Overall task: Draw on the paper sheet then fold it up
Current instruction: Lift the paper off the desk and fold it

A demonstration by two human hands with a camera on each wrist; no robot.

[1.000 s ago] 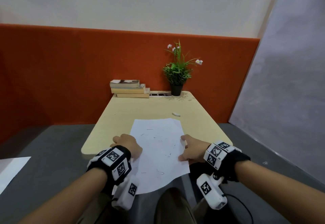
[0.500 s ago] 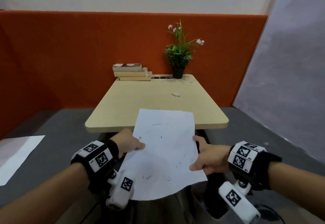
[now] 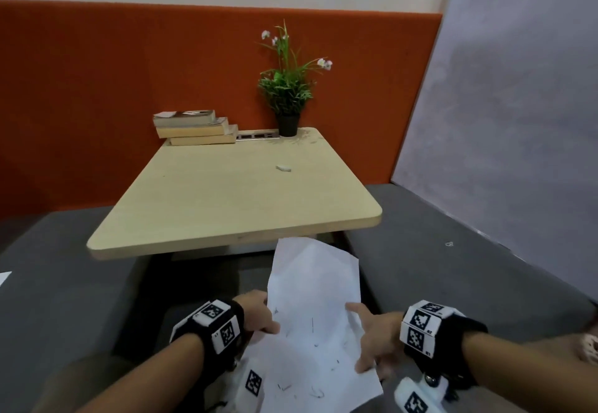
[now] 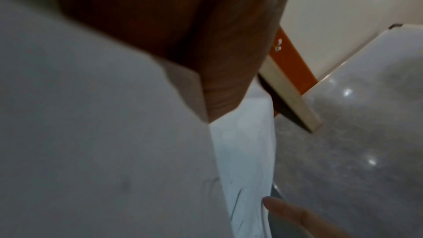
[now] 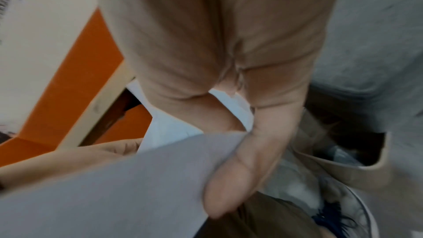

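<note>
A white paper sheet (image 3: 315, 325) with small pen marks hangs in the air below the front edge of the table (image 3: 226, 205), over my lap. My left hand (image 3: 259, 315) pinches its left edge and my right hand (image 3: 369, 338) pinches its right edge. In the left wrist view the paper (image 4: 103, 133) fills the left side under my fingers (image 4: 219, 79). The right wrist view shows my right thumb (image 5: 247, 169) pressed on the paper (image 5: 114, 187), with fingers behind it. The sheet bends upward along its far part.
On the table's far side lie stacked books (image 3: 194, 127), a potted plant (image 3: 288, 95), a power strip (image 3: 257, 135) and a small white object (image 3: 283, 168). Grey seat cushions (image 3: 453, 267) flank the table. Another white sheet (image 3: 4, 278) shows at the left edge.
Both hands lifted the paper off the table and drew it back toward my body, now clear of the table's front edge. The head view tilted and shifted.
</note>
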